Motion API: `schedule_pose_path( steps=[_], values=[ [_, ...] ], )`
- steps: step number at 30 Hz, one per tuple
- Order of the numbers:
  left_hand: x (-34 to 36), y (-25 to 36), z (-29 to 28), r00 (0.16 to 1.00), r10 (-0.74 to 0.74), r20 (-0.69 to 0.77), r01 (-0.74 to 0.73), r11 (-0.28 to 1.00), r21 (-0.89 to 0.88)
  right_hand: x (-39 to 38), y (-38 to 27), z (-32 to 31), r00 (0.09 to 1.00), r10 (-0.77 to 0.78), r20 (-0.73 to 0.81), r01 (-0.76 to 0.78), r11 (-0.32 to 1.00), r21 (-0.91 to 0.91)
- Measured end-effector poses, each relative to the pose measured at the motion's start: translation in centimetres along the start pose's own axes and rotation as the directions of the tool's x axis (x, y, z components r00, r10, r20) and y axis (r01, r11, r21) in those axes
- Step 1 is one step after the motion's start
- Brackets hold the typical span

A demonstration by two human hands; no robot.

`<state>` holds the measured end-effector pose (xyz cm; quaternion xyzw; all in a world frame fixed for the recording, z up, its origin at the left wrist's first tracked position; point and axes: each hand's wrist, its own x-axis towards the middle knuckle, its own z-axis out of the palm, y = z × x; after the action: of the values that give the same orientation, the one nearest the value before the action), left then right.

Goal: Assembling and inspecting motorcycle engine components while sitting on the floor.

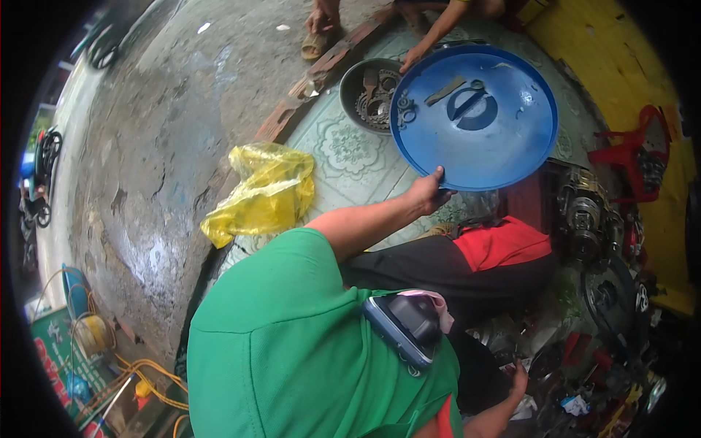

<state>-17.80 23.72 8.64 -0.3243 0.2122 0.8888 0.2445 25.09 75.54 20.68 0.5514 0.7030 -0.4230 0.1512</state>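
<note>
My left hand (428,193) grips the near rim of a large round blue plastic lid (504,157), thumb on top and fingers underneath. On the lid lie a flat worn strip (445,90), a small ring (477,85) and several small metal rings (406,109) by its left edge. A grey bowl (351,109) holding greasy gears and other metal parts stands just left of the lid. Another person's hand (413,58) reaches to where bowl and lid meet. Low on the right, my right hand (518,379) is beside scattered parts; its fingers are mostly hidden.
A crumpled yellow plastic bag (266,190) lies on the patterned tiles (350,148). To the right are a greasy engine (584,212) and a red plastic stool (629,155). Orange hose (150,376) winds at lower left. A brick edge (281,117) borders the concrete.
</note>
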Motion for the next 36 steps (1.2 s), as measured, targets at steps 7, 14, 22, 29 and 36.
schedule_pose_path(
  steps=[7, 14, 22, 29, 36],
  values=[
    [-1.0, 3.3, -3.7, 0.993, -0.113, 0.042, 0.12, 0.965, -0.233, 0.8, -2.9, 1.0, 0.997, -0.061, -0.042, 0.062, 0.998, 0.028],
    [-1.5, 5.4, -5.9, 0.902, -0.151, 0.405, 0.317, 0.869, -0.38, 2.1, -4.7, 1.8, 0.999, -0.029, -0.026, 0.028, 0.999, -0.031],
    [-0.1, 3.4, -4.3, 0.836, -0.213, 0.506, 0.457, 0.78, -0.426, 4.6, -4.3, -1.1, 0.994, -0.102, 0.03, 0.105, 0.983, -0.154],
    [-1.4, 4.8, -3.7, 0.984, -0.178, -0.016, 0.148, 0.863, -0.483, 3.0, -10.4, 3.6, 0.982, -0.191, 0.015, 0.19, 0.966, -0.175],
    [-5.4, 6.6, -2.2, 0.991, 0.004, -0.134, -0.017, 0.995, -0.096, 3.4, -11.4, 3.3, 0.954, -0.295, 0.048, 0.293, 0.894, -0.339]
  ],
)
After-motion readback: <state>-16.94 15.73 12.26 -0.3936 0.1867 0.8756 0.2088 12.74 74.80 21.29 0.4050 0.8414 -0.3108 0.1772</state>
